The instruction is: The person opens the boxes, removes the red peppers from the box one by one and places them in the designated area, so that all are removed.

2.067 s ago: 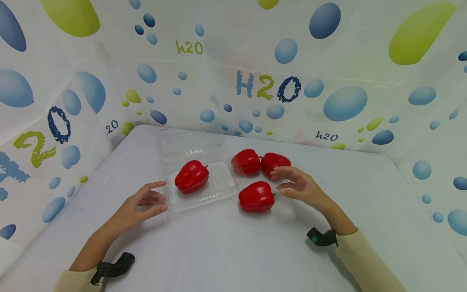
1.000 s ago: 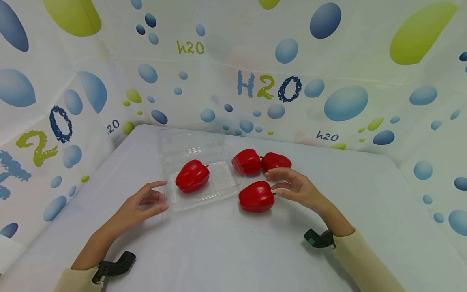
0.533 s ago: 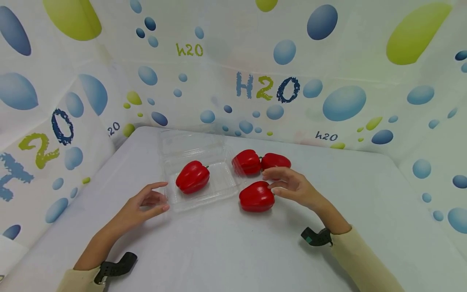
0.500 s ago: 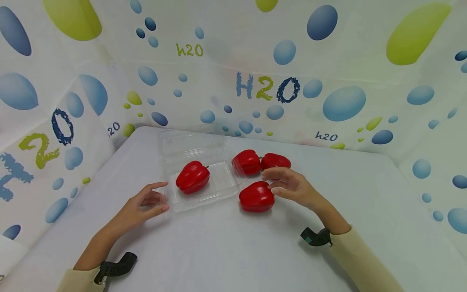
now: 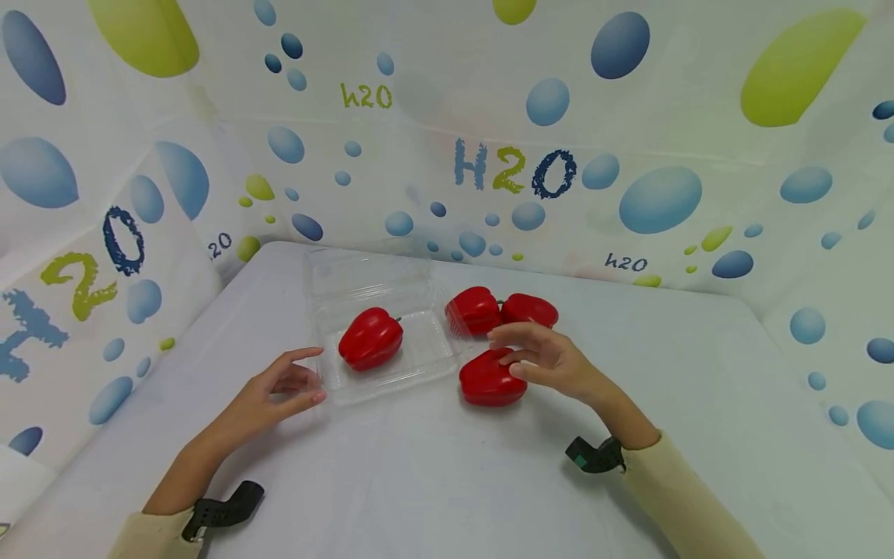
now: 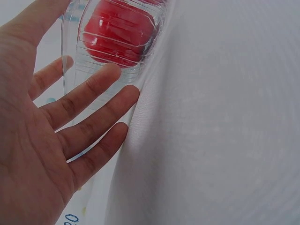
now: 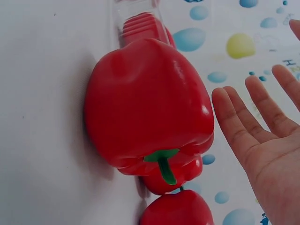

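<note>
In the head view a red bell pepper [image 5: 371, 339] lies in the left part of a clear plastic clamshell container [image 5: 426, 341] whose lid is folded back. My left hand [image 5: 279, 392] is at the container's left edge, fingers relaxed and apart; whether they touch it I cannot tell. To the container's right, a second bell pepper [image 5: 492, 384] lies on the cloth. My right hand [image 5: 548, 361] hovers above it with loosely bent fingers, holding nothing. The right wrist view shows that pepper [image 7: 150, 103], green stem toward the camera, beside the spread right-hand fingers [image 7: 229, 110].
Behind the nearer pepper, two more bell peppers lie side by side, a left one [image 5: 473, 309] against the container's edge and a right one [image 5: 528, 308] partly behind my right hand. A white cloth [image 5: 419, 481] covers the table. A printed H2O curtain [image 5: 447, 109] stands behind.
My right hand has moved left, from beside the nearer pepper to over its right side. My left hand, the peppers and the container have stayed in place.
</note>
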The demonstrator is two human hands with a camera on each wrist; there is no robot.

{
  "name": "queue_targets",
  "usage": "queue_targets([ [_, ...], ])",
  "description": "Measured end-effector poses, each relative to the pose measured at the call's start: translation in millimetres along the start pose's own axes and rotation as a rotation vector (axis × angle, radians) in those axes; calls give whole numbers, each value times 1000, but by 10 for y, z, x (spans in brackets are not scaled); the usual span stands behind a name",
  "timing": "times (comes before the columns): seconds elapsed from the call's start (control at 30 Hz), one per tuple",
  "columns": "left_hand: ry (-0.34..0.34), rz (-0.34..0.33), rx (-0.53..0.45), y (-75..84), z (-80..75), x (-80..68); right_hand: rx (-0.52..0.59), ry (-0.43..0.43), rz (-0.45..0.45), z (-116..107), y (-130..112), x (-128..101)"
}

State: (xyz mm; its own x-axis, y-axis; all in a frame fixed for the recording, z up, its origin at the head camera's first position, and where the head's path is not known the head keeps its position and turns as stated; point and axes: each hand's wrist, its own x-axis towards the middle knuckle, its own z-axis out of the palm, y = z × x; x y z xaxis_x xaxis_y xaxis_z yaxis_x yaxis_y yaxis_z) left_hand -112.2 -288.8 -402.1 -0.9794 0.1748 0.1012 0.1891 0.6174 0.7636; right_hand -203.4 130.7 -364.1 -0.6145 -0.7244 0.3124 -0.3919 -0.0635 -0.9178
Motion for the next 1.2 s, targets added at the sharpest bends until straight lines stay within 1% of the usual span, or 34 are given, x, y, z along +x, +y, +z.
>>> queue_targets([
  [0.33, -1, 6, -10, -10, 6, -6, 33, -24, -29, 59, -18, 67],
  [0.43, -1, 9, -14, -18, 10, -6, 39, -25, -22, 76, -19, 87],
  [0.57, 0, 14, -18, -23, 17, -2, 34, -29, -28, 100, -8, 118],
  [0.8, -4, 0, -12, -22, 14, -3, 14, -39, -29, 166, 9, 186],
  [1.03, -1, 5, -5, -21, 1, 8, 32, -52, -31, 251, 11, 250],
  [1.2, -2, 14, -11, -35, 1, 12, 24, -59, -38, 317, 10, 312],
])
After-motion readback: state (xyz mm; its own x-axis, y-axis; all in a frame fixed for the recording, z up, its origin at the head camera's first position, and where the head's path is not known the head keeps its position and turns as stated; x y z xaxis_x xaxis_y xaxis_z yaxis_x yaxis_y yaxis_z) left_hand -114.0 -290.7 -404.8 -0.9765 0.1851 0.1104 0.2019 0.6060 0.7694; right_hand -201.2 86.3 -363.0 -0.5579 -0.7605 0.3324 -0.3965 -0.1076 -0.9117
